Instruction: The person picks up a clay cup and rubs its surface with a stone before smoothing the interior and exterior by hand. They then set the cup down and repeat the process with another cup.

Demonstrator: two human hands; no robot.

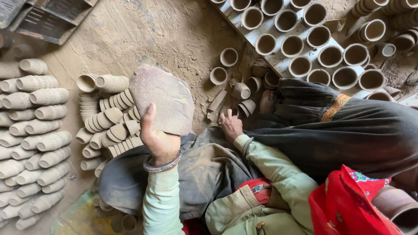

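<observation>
Two hands are in view, both yours. Your left hand (pixel 159 137) is closed around the lower edge of a flat, rough stone slab (pixel 163 98), thumb up along the slab's left side and fingers hidden behind it; the slab stands raised and tilted over your lap, above the dusty ground. This grip at the bottom edge leaves the broad upper face free and probably lets you steer the slab by the wrist. Your right hand (pixel 230 124) rests lower, fingers loosely curled and pointing down at the edge of the dark lap cloth (pixel 204 165); you cannot tell from this view whether it pinches anything.

Just beyond the right hand, several loose clay cups (pixel 239 91) lie on the ground, some upright, some tipped. Left of the slab, nested small clay cups (pixel 109 126) lie in rows on their sides, with one row close to the slab's left edge. Further left, long stacked columns of cups (pixel 35 143) lie side by side, likely stacked so to save floor room. At the upper right, a pale board (pixel 278 35) carries upright cups (pixel 291 45) set apart in rows, mouths up.

Open room lies on the sandy floor (pixel 143 35) above the slab. Clearance to the left of the slab is tight; to the right, your own leg under dark fabric bounds the space.
</observation>
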